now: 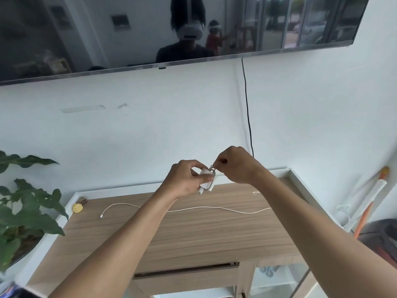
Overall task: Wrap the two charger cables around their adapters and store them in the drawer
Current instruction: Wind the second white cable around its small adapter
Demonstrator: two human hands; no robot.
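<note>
Both hands meet at the centre of the frame, raised above a wooden cabinet top (193, 233). Left hand (184, 179) is clenched around a small white adapter (206, 178), thumb and fingers pressing its flat sides. Right hand (234, 164) pinches the end of a thin cable (212, 168) against the adapter's top edge; a few turns already lie around the body.

Scanning from the left of the frame: a leafy green plant (25, 211) fills the lower left. Just past it, near the cabinet's back left corner, sits a small yellow object (77, 207) (too small to identify). A second white cable (193, 209) lies loose across the cabinet top, its plug at the left and its length trailing right beneath the forearms. Lower centre, a drawer (187, 274) stands slightly open. At the far right, an orange-and-white pole (373, 201) leans against the wall. A dark television (150, 29) spans the top of the frame.

The adapter looks light, hard and smooth, so it is probably best held by its broad faces, as now. The cable appears soft and springy; the loose end will likely need tucking or steady pressure, or the turns may unwind. The cable on the cabinet top would be easiest to take near its plug.
</note>
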